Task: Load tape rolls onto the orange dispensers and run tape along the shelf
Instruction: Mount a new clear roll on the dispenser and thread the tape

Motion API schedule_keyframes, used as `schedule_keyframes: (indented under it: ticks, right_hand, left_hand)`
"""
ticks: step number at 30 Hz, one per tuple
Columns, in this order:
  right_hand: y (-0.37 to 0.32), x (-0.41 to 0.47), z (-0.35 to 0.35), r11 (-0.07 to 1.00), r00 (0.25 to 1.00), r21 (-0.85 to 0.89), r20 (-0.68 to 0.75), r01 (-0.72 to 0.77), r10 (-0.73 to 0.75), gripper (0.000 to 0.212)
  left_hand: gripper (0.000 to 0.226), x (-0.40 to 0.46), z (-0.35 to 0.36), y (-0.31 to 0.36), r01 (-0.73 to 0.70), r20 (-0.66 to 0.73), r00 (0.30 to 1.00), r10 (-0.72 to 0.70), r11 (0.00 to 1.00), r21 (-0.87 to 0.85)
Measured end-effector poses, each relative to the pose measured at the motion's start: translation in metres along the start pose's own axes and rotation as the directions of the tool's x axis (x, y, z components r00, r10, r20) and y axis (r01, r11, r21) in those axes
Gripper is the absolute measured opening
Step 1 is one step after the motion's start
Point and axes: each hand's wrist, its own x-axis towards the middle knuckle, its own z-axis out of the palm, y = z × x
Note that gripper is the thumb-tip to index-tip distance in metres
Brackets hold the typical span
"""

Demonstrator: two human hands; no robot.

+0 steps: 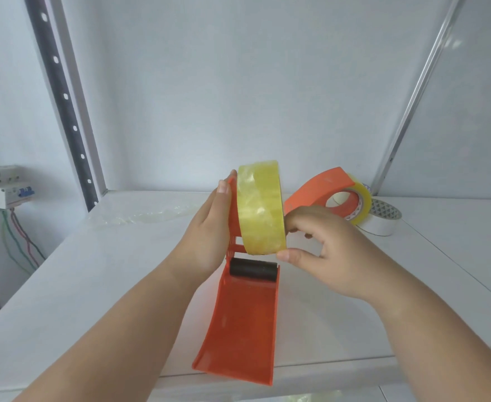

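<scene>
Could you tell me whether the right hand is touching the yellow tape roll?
Touching. The head view shows the right hand pinching the yellow tape roll's right edge, thumb below and fingers above.

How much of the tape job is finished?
One orange dispenser at the back already carries a roll. The left hand holds the near dispenser while the right hand pinches the yellow roll on it. No tape shows stuck along the shelf yet.
</scene>
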Motion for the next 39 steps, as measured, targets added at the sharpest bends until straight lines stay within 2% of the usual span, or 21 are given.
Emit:
schedule_keyframes:
  ticks: [3, 5, 8, 12, 16, 18, 19, 21, 22, 23, 24, 26, 28, 29, 35, 39]
  right_hand:
    - [0.009, 0.0, 0.006, 0.976, 0.995, -0.201, -0.024, 0.085, -0.092, 0.033]
    - [0.013, 0.001, 0.011, 0.958, 0.991, -0.263, -0.032, 0.115, -0.127, 0.027]
    - [0.017, 0.001, 0.023, 0.954, 0.983, -0.263, -0.077, 0.144, -0.169, 0.02]
    - [0.016, 0.002, 0.034, 0.972, 0.986, -0.21, -0.109, 0.104, -0.129, 0.021]
    - [0.016, 0.001, 0.038, 0.995, 0.987, -0.072, -0.145, 0.064, -0.074, 0.026]
    - [0.01, 0.001, 0.04, 0.986, 0.983, 0.167, -0.18, -0.004, 0.034, 0.03]
    - [0.004, 0.002, 0.04, 0.942, 0.976, 0.33, -0.178, -0.057, 0.122, 0.031]
    - [-0.003, 0.005, 0.04, 0.761, 0.943, 0.631, -0.139, -0.151, 0.302, 0.019]
    - [-0.004, 0.007, 0.039, 0.672, 0.928, 0.719, -0.106, -0.177, 0.358, 0.014]
    - [-0.007, 0.01, 0.037, 0.609, 0.918, 0.769, -0.075, -0.195, 0.39, 0.026]
    - [-0.008, 0.014, 0.035, 0.566, 0.916, 0.799, -0.05, -0.204, 0.399, 0.05]
    - [-0.009, 0.021, 0.034, 0.586, 0.922, 0.778, -0.024, -0.226, 0.388, 0.095]
    - [-0.01, 0.027, 0.031, 0.622, 0.932, 0.747, -0.006, -0.236, 0.362, 0.121]
    - [-0.009, 0.03, 0.029, 0.628, 0.933, 0.739, 0.002, -0.243, 0.359, 0.122]
    - [-0.005, 0.037, 0.019, 0.631, 0.966, 0.743, 0.079, -0.222, 0.247, 0.083]
    - [-0.001, 0.037, 0.014, 0.625, 0.978, 0.757, 0.088, -0.188, 0.188, 0.083]
  left_hand:
    - [0.058, 0.002, 0.0, 0.001, -0.032, 0.006, 0.999, 0.032, 0.998, -0.06]
    - [0.047, 0.002, 0.002, 0.004, -0.057, 0.02, 0.998, 0.059, 0.994, -0.093]
    - [0.048, 0.0, 0.005, 0.01, -0.074, 0.061, 0.995, 0.082, 0.989, -0.127]
    - [0.051, -0.004, 0.004, 0.014, -0.117, 0.135, 0.981, 0.139, 0.979, -0.164]
    - [0.073, -0.005, -0.004, 0.008, -0.075, 0.158, 0.982, 0.099, 0.986, -0.151]
    - [0.07, -0.005, -0.006, 0.006, -0.062, 0.144, 0.986, 0.081, 0.989, -0.137]
    - [0.064, -0.005, -0.005, 0.006, -0.056, 0.129, 0.989, 0.075, 0.988, -0.143]
    - [0.055, -0.005, -0.003, 0.006, -0.045, 0.117, 0.991, 0.066, 0.983, -0.176]
    - [0.055, -0.006, -0.002, 0.006, -0.041, 0.118, 0.991, 0.064, 0.981, -0.187]
    - [0.056, -0.005, -0.001, 0.006, -0.039, 0.119, 0.991, 0.062, 0.981, -0.189]
    - [0.059, -0.005, 0.001, 0.008, -0.038, 0.12, 0.991, 0.061, 0.982, -0.185]
    - [0.069, -0.003, 0.004, 0.01, -0.045, 0.123, 0.99, 0.067, 0.985, -0.168]
    - [0.077, -0.001, 0.006, 0.009, -0.05, 0.132, 0.989, 0.071, 0.986, -0.157]
    - [0.079, 0.0, 0.006, 0.008, -0.051, 0.13, 0.989, 0.071, 0.987, -0.154]
    - [0.084, 0.001, 0.002, 0.004, -0.068, 0.141, 0.986, 0.09, 0.986, -0.151]
    - [0.092, 0.001, 0.004, 0.008, -0.04, 0.175, 0.982, 0.07, 0.984, -0.171]
